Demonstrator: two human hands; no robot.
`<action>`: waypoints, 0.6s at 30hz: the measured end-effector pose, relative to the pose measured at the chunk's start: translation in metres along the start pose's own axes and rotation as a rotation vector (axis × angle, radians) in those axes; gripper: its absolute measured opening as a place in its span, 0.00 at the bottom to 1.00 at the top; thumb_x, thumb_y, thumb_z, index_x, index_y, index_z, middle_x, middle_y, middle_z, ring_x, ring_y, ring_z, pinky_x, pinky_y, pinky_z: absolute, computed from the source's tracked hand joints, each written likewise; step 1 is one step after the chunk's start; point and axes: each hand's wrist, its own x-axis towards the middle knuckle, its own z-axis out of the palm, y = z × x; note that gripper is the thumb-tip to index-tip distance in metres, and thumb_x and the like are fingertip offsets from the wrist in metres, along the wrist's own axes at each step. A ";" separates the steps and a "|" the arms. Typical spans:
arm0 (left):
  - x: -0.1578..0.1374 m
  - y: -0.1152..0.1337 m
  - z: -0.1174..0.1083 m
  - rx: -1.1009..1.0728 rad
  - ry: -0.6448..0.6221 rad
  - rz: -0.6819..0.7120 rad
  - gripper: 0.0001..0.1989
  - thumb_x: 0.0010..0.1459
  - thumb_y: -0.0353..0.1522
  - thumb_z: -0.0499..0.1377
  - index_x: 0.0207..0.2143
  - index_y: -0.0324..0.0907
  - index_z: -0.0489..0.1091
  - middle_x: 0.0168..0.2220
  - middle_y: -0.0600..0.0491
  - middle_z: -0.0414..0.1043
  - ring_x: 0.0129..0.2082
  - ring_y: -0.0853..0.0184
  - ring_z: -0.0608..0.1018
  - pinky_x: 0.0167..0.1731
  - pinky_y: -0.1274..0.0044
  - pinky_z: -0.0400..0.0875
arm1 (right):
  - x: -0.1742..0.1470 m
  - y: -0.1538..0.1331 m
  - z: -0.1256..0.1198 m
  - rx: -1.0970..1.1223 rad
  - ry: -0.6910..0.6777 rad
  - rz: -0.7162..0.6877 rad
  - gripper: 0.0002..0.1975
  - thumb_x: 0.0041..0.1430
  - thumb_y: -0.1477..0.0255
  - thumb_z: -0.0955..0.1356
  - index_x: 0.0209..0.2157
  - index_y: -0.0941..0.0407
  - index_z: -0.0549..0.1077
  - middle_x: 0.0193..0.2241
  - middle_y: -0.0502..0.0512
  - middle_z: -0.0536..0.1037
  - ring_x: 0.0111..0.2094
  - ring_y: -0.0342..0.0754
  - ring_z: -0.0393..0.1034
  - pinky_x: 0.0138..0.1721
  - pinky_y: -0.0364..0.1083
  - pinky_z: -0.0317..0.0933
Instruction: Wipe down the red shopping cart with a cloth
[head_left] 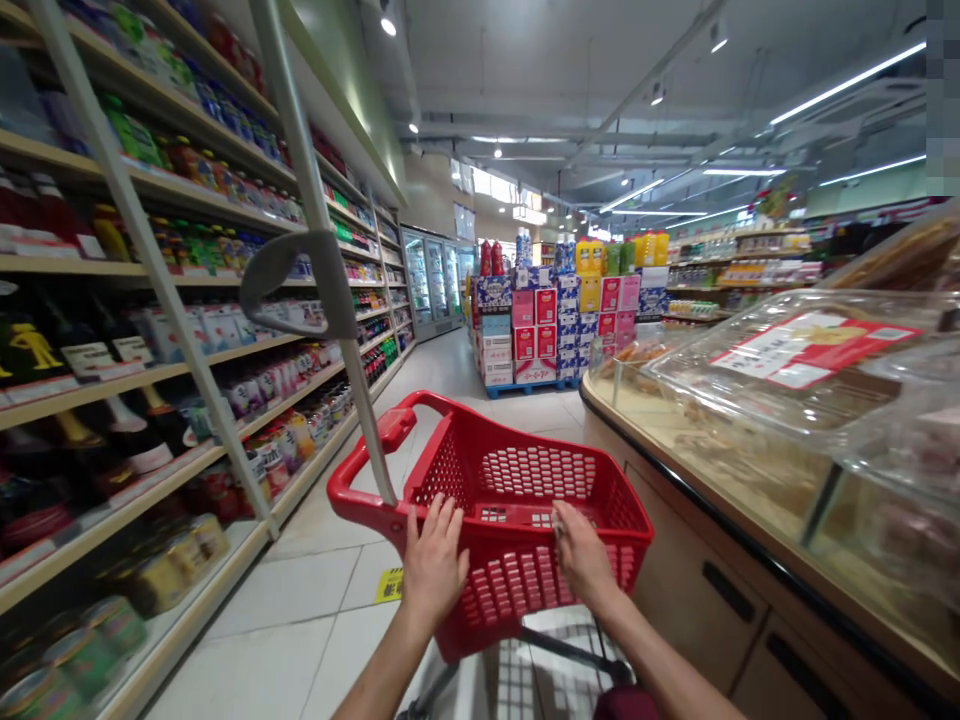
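Note:
A red plastic shopping cart basket point(517, 580) with perforated sides stands right in front of me, nothing visible on the part of its floor that shows. My left hand point(435, 560) rests on its near rim, fingers stretched forward and slightly spread. Further right along that same rim, my right hand point(583, 555) has its fingers bent over the edge, gripping it. The cart's red handle bar point(352, 480) juts out at the left. A metal pole point(367, 420) with a grey loop handle point(300, 285) rises beside it. Part of the lower frame is hidden beneath the basket.
Shelves of bottles and packets point(217, 230) line the left side. Close on the right is a counter point(675, 480) with clear plastic food boxes point(795, 350). Ahead, stacked cartons point(536, 330) stand on a blue pallet; glass-door fridges point(431, 275) are behind. Tiled floor point(300, 600) runs between.

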 end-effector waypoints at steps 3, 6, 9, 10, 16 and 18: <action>0.000 0.005 0.002 0.018 0.009 0.013 0.22 0.50 0.31 0.50 0.50 0.39 0.62 0.54 0.49 0.60 0.57 0.59 0.57 0.57 0.60 0.37 | 0.011 -0.037 0.024 0.104 -0.046 -0.104 0.26 0.49 0.83 0.56 0.50 0.56 0.64 0.48 0.57 0.70 0.50 0.47 0.62 0.50 0.51 0.59; 0.000 0.006 0.003 0.041 0.006 0.017 0.23 0.49 0.30 0.49 0.50 0.38 0.62 0.55 0.48 0.59 0.57 0.60 0.57 0.57 0.61 0.36 | 0.009 -0.029 0.022 0.117 -0.078 -0.178 0.25 0.48 0.83 0.57 0.49 0.56 0.66 0.48 0.58 0.70 0.50 0.48 0.62 0.51 0.53 0.58; 0.000 0.006 0.004 0.043 0.003 0.008 0.24 0.48 0.29 0.50 0.50 0.37 0.62 0.55 0.47 0.59 0.57 0.59 0.57 0.57 0.60 0.37 | -0.007 0.021 -0.009 0.062 -0.062 -0.052 0.21 0.50 0.80 0.58 0.46 0.56 0.69 0.46 0.58 0.71 0.49 0.49 0.63 0.50 0.54 0.58; 0.000 0.007 0.004 0.039 0.008 0.006 0.24 0.48 0.29 0.50 0.50 0.37 0.62 0.55 0.47 0.59 0.57 0.59 0.56 0.57 0.60 0.37 | -0.010 0.038 -0.021 0.034 -0.034 0.031 0.20 0.50 0.79 0.58 0.45 0.57 0.69 0.45 0.58 0.71 0.49 0.50 0.63 0.50 0.55 0.58; 0.001 0.013 0.004 0.002 0.019 -0.011 0.24 0.47 0.30 0.49 0.48 0.35 0.63 0.54 0.46 0.60 0.57 0.57 0.57 0.56 0.58 0.35 | 0.023 0.044 -0.035 0.059 0.174 0.300 0.22 0.51 0.77 0.57 0.50 0.59 0.64 0.43 0.59 0.72 0.44 0.48 0.67 0.46 0.51 0.62; 0.002 0.014 0.003 -0.007 0.018 -0.016 0.23 0.46 0.29 0.49 0.48 0.36 0.64 0.54 0.46 0.61 0.56 0.57 0.59 0.56 0.58 0.35 | 0.035 0.025 -0.020 0.078 0.219 0.208 0.22 0.52 0.77 0.57 0.50 0.60 0.64 0.44 0.61 0.71 0.46 0.49 0.65 0.48 0.52 0.60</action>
